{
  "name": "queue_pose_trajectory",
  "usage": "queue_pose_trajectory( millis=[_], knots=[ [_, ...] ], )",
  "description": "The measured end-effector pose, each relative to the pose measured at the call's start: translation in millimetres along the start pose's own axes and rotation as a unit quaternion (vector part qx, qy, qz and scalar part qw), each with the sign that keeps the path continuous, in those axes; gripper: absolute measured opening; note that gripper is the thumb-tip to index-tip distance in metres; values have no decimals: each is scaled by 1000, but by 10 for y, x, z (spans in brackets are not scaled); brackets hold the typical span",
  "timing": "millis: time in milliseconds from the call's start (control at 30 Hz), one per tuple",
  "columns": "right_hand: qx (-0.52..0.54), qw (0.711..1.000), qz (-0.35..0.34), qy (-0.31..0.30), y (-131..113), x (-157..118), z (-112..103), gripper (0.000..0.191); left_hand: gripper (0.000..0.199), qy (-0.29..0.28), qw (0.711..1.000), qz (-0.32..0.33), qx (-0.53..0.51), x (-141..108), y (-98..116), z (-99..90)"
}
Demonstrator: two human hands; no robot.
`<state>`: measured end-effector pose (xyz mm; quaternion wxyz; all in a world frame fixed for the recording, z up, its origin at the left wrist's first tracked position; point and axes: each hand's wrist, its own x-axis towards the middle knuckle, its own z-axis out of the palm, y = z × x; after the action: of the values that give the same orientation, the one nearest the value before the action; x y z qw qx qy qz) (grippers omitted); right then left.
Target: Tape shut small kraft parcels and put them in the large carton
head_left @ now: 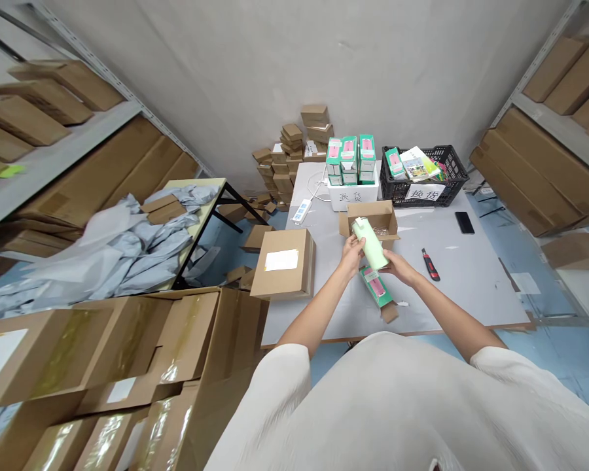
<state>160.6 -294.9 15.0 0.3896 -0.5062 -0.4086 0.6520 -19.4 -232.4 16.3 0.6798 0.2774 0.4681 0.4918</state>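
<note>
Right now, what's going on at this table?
A person has a pale green bottle in both hands, left hand at one end, right hand at the other. Behind it sits an open cardboard box; nearer the person, a green and pink carton lies with its near end open. The box cutter and phone lie off to the right on the table.
</note>
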Motion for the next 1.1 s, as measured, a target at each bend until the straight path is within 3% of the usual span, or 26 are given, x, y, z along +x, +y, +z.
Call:
queue_pose_trajectory(
  millis=[167,367,467,633,867,1100],
  knots=[
    [-38,998,-39,25,32,3,39,62,45,-36,998,10,55,-37,53,-2],
    [-97,990,-57,89,53,65,90,75,57,-10,999,-6,42,-51,66,18],
    [-73,995,-33,60,4,60,75,68,65,4,1000,-10,8,-45,67,-2],
    [-56,998,-8,-7,-104,14,60,62,60,-41,999,-22,8,-60,102,-28],
    [-60,997,-17,50,-185,3,142,66,52,-53,993,-22,103,-90,202,27],
    [-78,991,14,108,-194,54,106,65,68,27,991,-65,116,-11,164,6]
  ],
)
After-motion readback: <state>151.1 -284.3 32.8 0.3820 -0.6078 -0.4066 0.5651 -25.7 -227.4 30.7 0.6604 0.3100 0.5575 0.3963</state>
